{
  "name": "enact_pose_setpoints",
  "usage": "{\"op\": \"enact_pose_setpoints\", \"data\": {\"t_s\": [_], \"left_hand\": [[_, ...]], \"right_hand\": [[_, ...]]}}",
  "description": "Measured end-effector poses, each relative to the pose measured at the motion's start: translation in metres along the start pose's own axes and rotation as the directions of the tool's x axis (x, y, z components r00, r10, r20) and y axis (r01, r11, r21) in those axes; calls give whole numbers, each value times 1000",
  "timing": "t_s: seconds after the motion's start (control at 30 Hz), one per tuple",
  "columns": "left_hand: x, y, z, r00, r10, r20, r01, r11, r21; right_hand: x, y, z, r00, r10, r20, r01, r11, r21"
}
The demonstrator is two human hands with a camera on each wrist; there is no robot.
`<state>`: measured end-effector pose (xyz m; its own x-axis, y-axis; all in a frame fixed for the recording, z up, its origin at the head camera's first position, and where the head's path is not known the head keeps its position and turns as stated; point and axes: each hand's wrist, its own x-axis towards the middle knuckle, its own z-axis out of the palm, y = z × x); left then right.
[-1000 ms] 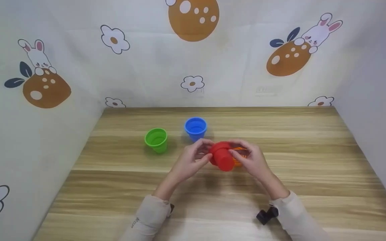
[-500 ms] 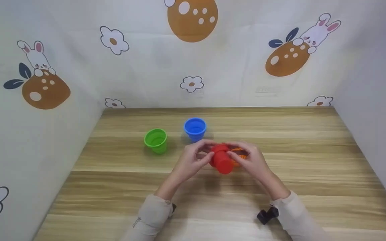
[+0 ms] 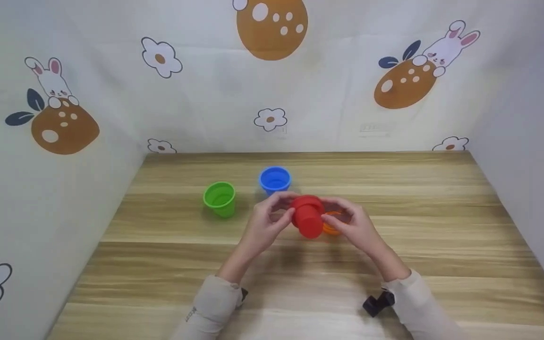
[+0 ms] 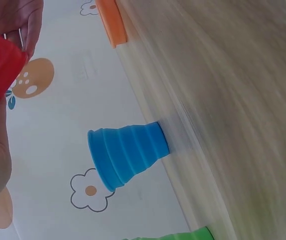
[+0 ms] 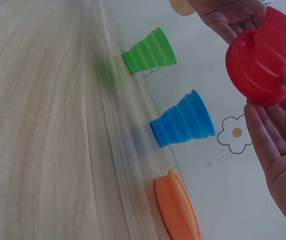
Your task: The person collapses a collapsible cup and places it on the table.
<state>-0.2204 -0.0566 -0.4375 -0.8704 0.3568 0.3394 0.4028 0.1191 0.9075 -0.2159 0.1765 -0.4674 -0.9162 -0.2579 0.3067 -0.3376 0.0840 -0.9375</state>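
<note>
Both hands hold a red collapsible cup (image 3: 310, 219) above the table, its narrow base tilted toward the head camera. My left hand (image 3: 265, 224) pinches its left side between thumb and fingers. On the opposite side my right hand (image 3: 354, 224) grips it, thumb near the cup wall and fingers at the wide rim. In the right wrist view the red cup (image 5: 263, 60) is partly folded, with a wide collar around a narrower section. Under the right hand lies an orange collapsible cup (image 5: 175, 205), folded flat and partly hidden in the head view.
A blue collapsible cup (image 3: 275, 179) stands extended behind the hands, and a green one (image 3: 220, 199) stands to its left. The wooden table (image 3: 158, 283) meets patterned wall sheets at its back and sides. A black wrist device (image 3: 378, 302) sits at the right cuff.
The red cup first dips slightly toward the person, then rises and shifts a little left, its base swinging left. Both hands keep hold; more of the orange cup's near edge shows.
</note>
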Motion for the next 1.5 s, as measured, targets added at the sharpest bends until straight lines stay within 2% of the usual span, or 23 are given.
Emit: {"op": "enact_pose_setpoints", "data": {"t_s": [0.13, 0.4, 0.67, 0.87, 1.13, 1.37, 1.5], "left_hand": [[0, -1, 1, 1000, -8, 6, 8, 1000, -8], [0, -2, 2, 999, -25, 36, 26, 999, -27], [3, -1, 4, 991, -84, 101, 88, 996, -33], [6, -2, 6, 986, -81, 148, 85, 996, -23], [6, -6, 5, 990, -68, 126, 71, 997, -25], [4, -6, 5, 995, -41, 86, 44, 999, -30], [4, -5, 5, 997, -35, 62, 38, 998, -40]], "right_hand": [[0, -1, 1, 999, 10, -41, -10, 1000, -2], [0, -4, 3, 993, -10, -115, 1, 997, -73], [-1, -4, 2, 992, -33, -125, 12, 987, -162], [-1, -5, 1, 995, -37, -97, 14, 972, -234], [-1, -2, -3, 998, 6, -58, -14, 989, -150], [-2, 0, -5, 1000, 11, -19, -12, 998, -67], [-3, 3, -6, 999, 46, 13, -46, 999, -15]]}}
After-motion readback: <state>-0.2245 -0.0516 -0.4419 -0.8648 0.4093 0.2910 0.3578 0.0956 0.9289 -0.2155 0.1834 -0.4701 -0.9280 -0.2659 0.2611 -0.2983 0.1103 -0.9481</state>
